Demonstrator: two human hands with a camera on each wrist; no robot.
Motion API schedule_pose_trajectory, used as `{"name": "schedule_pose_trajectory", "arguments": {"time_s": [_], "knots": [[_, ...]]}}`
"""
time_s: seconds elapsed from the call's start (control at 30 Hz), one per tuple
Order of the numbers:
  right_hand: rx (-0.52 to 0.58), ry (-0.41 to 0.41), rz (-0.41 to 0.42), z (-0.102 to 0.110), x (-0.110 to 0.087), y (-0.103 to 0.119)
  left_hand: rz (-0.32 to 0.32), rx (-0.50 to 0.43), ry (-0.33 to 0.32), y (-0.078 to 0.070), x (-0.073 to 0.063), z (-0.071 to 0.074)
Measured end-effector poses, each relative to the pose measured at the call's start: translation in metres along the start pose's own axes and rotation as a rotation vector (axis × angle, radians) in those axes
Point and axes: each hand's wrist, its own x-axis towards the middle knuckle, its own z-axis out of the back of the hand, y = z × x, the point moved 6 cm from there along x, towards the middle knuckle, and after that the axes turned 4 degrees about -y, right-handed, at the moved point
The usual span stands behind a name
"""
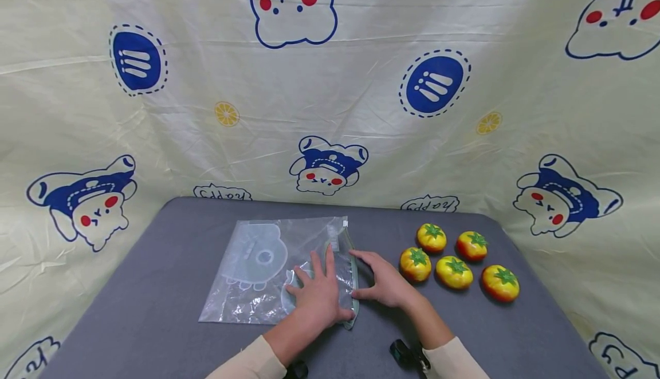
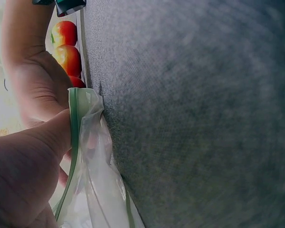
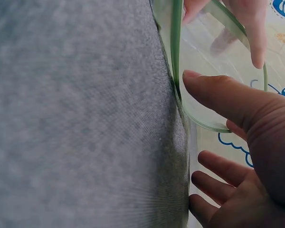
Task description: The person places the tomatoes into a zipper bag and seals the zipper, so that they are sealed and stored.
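A left hand (image 1: 317,296) and a right hand (image 1: 387,280) at the mouth of a clear bag (image 1: 281,270)

In the head view, I see the clear bag lying flat on the grey surface (image 1: 154,287), its green edge (image 1: 356,276) turned to the right. The left hand rests upon the bag near this edge, with fingers straight and widely spread. The right hand is at the edge itself; its thumb and forefinger stand apart, not closed. To the right of it, five yellow-red fruits (image 1: 454,272) with green leaves are placed near each other. Behind hangs a pale cloth (image 1: 361,93) with printed figures.

In the left wrist view, the left thumb lies against the green edge; the other fingers are mostly hidden. Three of the fruits appear beyond the right hand.

In the right wrist view, the right thumb is extended at the bag's mouth, and three fingers are spread below. Some fingers of the left hand are visible above.
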Motion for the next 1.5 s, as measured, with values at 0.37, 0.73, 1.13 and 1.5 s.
{"name": "schedule_pose_trajectory", "arguments": {"time_s": [0.37,0.73,1.13,1.5], "knots": [[0.077,-0.021,0.008,0.002,-0.008,0.004,-0.002,0.006,0.0,0.0,0.001,0.0],[0.182,-0.072,-0.021,0.01,-0.025,0.003,0.008,-0.017,0.013,0.0,0.003,-0.004],[0.316,-0.195,-0.014,0.032,-0.052,-0.001,0.004,-0.043,0.003,0.0,0.002,-0.002],[0.352,-0.325,0.056,0.052,-0.08,-0.006,-0.003,-0.042,-0.028,0.0,-0.002,0.002]]}}
